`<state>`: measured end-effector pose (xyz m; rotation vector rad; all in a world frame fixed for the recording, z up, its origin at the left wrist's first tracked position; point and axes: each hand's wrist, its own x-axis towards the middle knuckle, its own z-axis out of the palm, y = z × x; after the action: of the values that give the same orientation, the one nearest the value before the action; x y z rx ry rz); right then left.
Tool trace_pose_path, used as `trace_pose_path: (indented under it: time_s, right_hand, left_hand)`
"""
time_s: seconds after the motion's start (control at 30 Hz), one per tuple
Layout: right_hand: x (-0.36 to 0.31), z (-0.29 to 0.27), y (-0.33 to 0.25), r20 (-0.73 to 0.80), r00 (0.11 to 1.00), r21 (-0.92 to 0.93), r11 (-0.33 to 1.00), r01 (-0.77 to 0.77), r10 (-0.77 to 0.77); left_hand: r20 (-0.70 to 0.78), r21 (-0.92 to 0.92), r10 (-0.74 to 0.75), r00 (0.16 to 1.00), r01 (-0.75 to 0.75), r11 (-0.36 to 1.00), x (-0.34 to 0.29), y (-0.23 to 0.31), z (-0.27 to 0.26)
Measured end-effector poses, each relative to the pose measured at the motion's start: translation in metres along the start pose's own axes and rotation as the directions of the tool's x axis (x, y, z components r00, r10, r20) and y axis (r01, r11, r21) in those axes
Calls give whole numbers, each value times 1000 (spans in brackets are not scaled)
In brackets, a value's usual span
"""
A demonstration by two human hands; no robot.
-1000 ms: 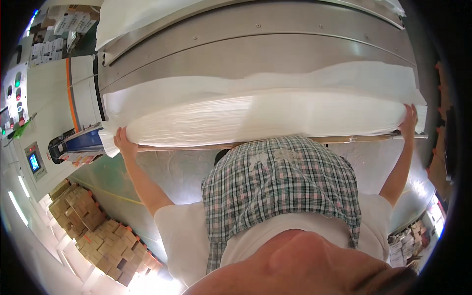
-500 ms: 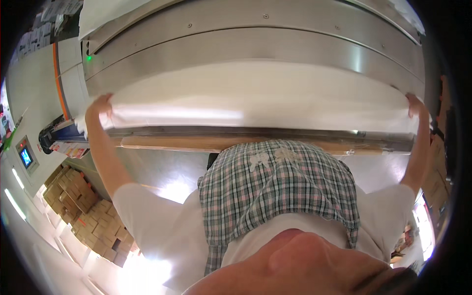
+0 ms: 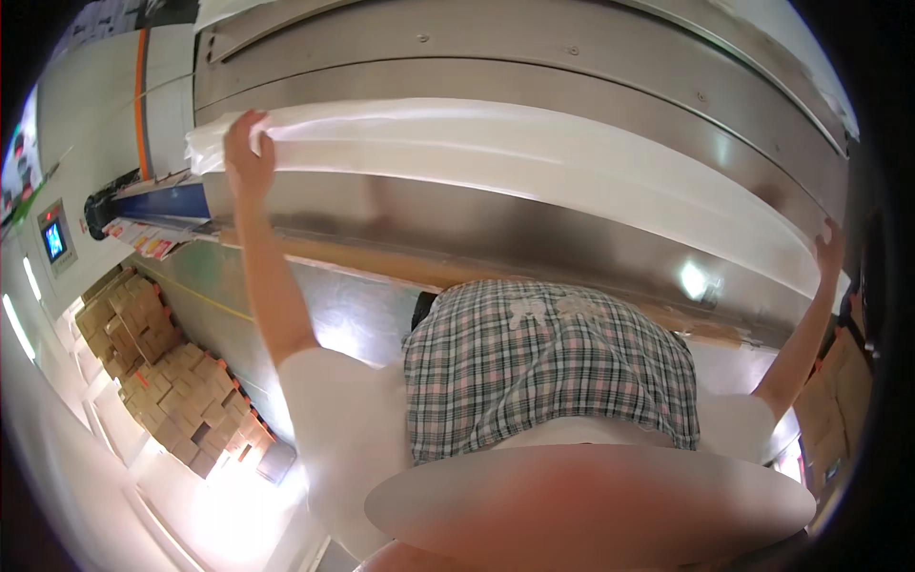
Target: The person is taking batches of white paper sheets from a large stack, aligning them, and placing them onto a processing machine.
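A long white sheet (image 3: 534, 157) stretches in a wide strip across the metal machine bed in front of me, thin and slightly wrinkled. At its left end is my left hand (image 3: 250, 160), its thumb and curved fingers apart on the sheet. Beyond that hand the sheet ends in a loose, crumpled, semi-see-through edge. My right hand (image 3: 828, 253) is at the sheet's far right end, small in the view, with fingers and thumb apart beside the edge. Both arms are stretched wide.
Behind the sheet rises a steel machine cover (image 3: 496, 43) with screws. A brown board edge (image 3: 381, 262) runs along my waist. To the left stand a white cabinet with a small lit screen (image 3: 54, 238), a blue bar (image 3: 162, 203) and stacked cardboard boxes (image 3: 181, 391).
The sheet and both hands have shifted away from my body, baring metal on the near side. The strip looks narrower, and the view has turned a little. My left hand's fingers have loosened.
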<state>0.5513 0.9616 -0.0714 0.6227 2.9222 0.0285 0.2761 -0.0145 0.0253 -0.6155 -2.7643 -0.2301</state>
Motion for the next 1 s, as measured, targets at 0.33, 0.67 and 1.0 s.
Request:
trace_pose_path:
  time_s: [0.33, 0.67, 1.0]
  right_hand:
    - [-65, -80, -393, -66, 955, 752, 616, 237, -288]
    - [-88, -102, -739, -309, 653, 629, 366, 686, -692]
    - [-140, -145, -824, -463, 422, 299, 311, 902, -779]
  left_hand:
    - [87, -398, 73, 994, -32, 917, -70, 121, -6]
    - [122, -337, 286, 950, -231, 913, -76, 86, 1]
    - [90, -159, 173, 981, -157, 975, -68, -9, 13]
